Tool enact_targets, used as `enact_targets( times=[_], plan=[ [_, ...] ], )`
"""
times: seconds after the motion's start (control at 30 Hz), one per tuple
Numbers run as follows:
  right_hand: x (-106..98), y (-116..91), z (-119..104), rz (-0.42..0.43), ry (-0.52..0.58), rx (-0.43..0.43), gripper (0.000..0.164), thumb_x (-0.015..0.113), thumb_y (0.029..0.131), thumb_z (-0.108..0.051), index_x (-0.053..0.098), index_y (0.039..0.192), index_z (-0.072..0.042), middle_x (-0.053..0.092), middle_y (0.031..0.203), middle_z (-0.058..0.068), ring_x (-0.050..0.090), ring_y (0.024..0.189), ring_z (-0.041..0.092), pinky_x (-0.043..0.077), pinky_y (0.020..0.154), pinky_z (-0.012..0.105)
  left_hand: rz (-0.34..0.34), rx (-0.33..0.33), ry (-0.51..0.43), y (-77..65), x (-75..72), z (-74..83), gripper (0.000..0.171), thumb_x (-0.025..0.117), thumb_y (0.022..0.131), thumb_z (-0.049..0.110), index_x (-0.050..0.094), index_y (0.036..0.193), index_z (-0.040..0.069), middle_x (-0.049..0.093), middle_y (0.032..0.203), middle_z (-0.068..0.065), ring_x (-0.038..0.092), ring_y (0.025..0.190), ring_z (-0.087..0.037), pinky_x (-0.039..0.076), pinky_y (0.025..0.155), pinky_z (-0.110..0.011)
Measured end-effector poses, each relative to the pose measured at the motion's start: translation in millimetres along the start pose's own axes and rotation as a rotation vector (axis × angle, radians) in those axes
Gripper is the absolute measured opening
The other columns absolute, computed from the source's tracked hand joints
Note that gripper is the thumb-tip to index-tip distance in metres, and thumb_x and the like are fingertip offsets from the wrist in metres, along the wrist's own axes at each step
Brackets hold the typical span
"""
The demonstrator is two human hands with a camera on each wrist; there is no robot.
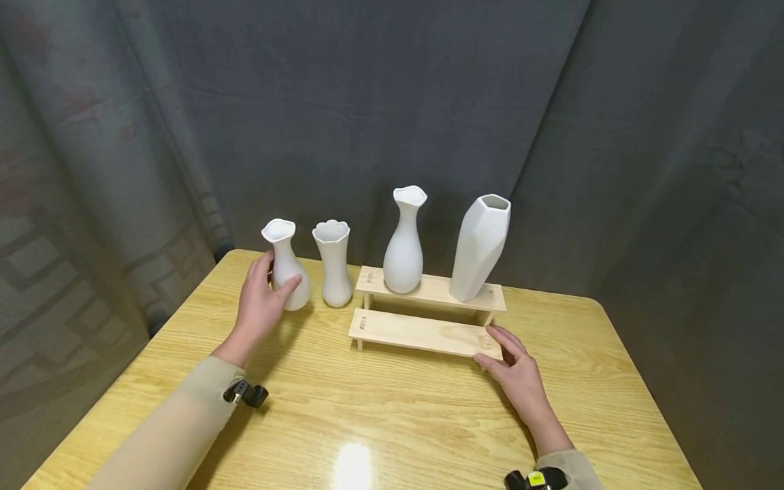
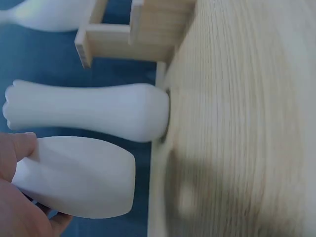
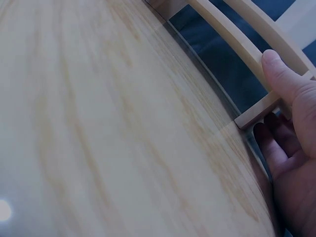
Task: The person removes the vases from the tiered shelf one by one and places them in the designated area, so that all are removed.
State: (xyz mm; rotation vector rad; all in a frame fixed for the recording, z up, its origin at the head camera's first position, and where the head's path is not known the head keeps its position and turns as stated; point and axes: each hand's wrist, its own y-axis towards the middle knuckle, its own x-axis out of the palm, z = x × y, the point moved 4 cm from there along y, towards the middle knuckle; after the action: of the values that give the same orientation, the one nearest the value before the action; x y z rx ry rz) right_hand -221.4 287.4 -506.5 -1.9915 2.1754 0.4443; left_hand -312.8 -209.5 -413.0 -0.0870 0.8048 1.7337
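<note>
My left hand (image 1: 260,303) grips a small white vase (image 1: 290,275) with a wavy rim, its thumb across the near side and fingers behind. In the left wrist view a gap shows between this vase's base (image 2: 126,180) and the table. Just right of it stands a white vase with a scalloped rim (image 1: 335,265). My right hand (image 1: 517,374) holds the right end of a two-step wooden stand (image 1: 422,331), thumb at the lower step's front edge and fingers round the end. A long-necked white vase (image 1: 404,255) and a faceted white vase (image 1: 480,248) stand on the upper step.
The wooden table (image 1: 392,422) carries the stand and vases. Close behind its back edge hangs a grey curtain (image 1: 367,122), with a patterned curtain (image 1: 79,204) along the left side. Small black cameras are worn on both wrists.
</note>
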Motion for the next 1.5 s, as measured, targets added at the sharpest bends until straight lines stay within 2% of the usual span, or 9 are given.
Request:
enact_targets(
  times=[0.3, 0.63, 0.8, 1.13, 1.5],
  plan=[
    [0.1, 0.5, -0.1, 0.008, 0.007, 0.0, 0.07, 0.085, 0.1, -0.022, 0.056, 0.162, -0.01, 0.039, 0.173, 0.011, 0.031, 0.163, 0.031, 0.049, 0.098, 0.008, 0.017, -0.022, 0.01, 19.6, 11.5, -27.0, 0.063, 0.079, 0.103, 0.007, 0.047, 0.155, -0.008, 0.052, 0.145, -0.033, 0.053, 0.135, -0.05, 0.047, 0.114, -0.064],
    [2.9, -0.5, 1.4, 0.011, 0.003, 0.003, 0.07, 0.086, 0.1, -0.021, 0.056, 0.162, -0.008, 0.039, 0.173, 0.013, 0.031, 0.162, 0.032, 0.049, 0.097, 0.008, 0.014, -0.061, 0.044, 31.6, 22.9, -45.8, 0.064, 0.078, 0.104, 0.01, 0.046, 0.156, -0.007, 0.051, 0.146, -0.034, 0.052, 0.136, -0.049, 0.046, 0.115, -0.062],
    [3.5, -1.1, 1.4, 0.009, 0.006, 0.0, 0.07, 0.086, 0.1, -0.02, 0.056, 0.162, -0.008, 0.039, 0.173, 0.013, 0.032, 0.162, 0.033, 0.049, 0.097, 0.008, 0.019, -0.055, 0.053, 34.5, 27.5, -48.7, 0.065, 0.079, 0.103, 0.01, 0.046, 0.156, -0.008, 0.051, 0.146, -0.034, 0.053, 0.135, -0.049, 0.046, 0.114, -0.062],
    [2.1, -2.0, 2.3, -0.007, 0.022, 0.001, 0.071, 0.085, 0.101, -0.023, 0.055, 0.163, -0.009, 0.037, 0.174, 0.013, 0.028, 0.164, 0.034, 0.048, 0.099, 0.007, -0.014, -0.068, 0.069, 38.3, 33.4, -49.4, 0.064, 0.076, 0.106, 0.01, 0.044, 0.157, -0.007, 0.05, 0.147, -0.033, 0.052, 0.138, -0.049, 0.045, 0.117, -0.063],
    [0.3, -1.0, 0.2, -0.001, 0.003, 0.005, 0.071, 0.085, 0.101, -0.025, 0.055, 0.164, -0.011, 0.037, 0.175, 0.013, 0.028, 0.164, 0.034, 0.048, 0.098, 0.007, -0.028, -0.035, 0.08, 38.8, 35.8, -49.1, 0.067, 0.077, 0.105, 0.011, 0.042, 0.158, -0.01, 0.049, 0.149, -0.036, 0.05, 0.138, -0.051, 0.041, 0.119, -0.064]
  ],
)
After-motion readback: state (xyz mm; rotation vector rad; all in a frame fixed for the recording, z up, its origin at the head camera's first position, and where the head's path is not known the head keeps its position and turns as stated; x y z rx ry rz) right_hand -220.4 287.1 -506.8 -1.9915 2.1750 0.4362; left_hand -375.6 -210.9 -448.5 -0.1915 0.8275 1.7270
